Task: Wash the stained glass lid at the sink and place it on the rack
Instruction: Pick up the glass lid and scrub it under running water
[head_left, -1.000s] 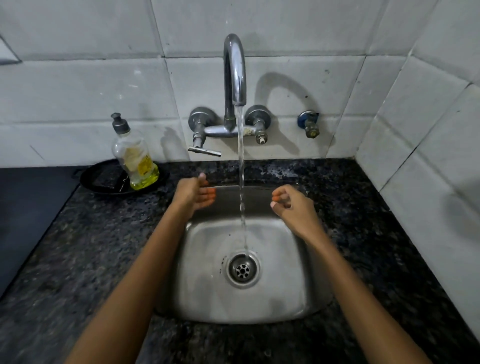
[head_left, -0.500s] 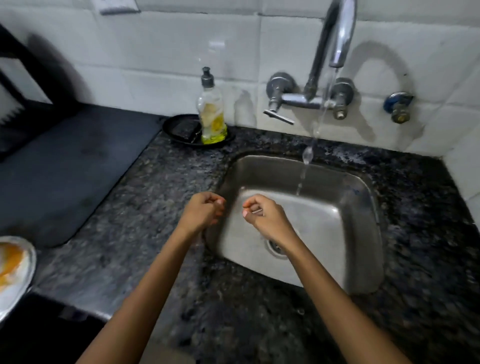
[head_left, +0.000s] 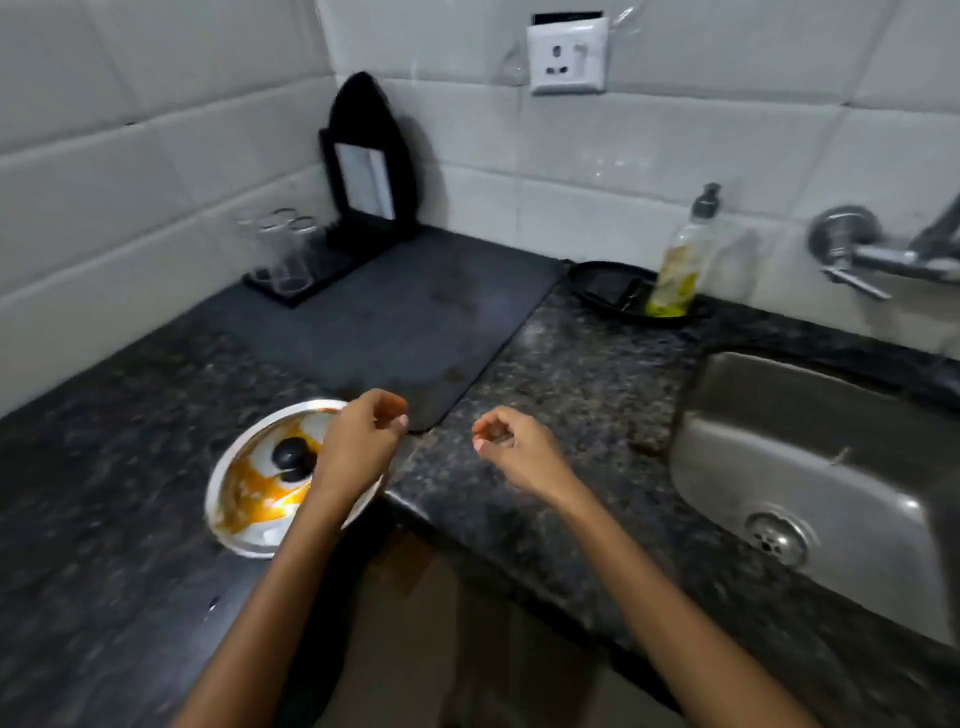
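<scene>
The stained glass lid (head_left: 254, 488) lies flat on the dark granite counter at the left, with a black knob and orange smears across the glass. My left hand (head_left: 358, 441) hovers over the lid's right edge, fingers loosely curled, holding nothing. To the right of it, my right hand (head_left: 514, 447) hangs above the counter, fingers curled and empty. The steel sink (head_left: 810, 447) is at the right, with the tap (head_left: 883, 249) partly cut off by the frame edge. A black rack (head_left: 332, 260) with several upturned glasses stands in the back corner.
A dark drying mat (head_left: 415, 317) lies between the rack and the sink. A soap bottle (head_left: 680, 260) stands on a black dish (head_left: 608, 291) by the wall. A wall socket (head_left: 566, 54) sits above. The counter forms an inner corner in front of me.
The view has swung left from the sink to the counter. Both hands left the running water and moved left; the lid came into view and now lies under my left hand.
</scene>
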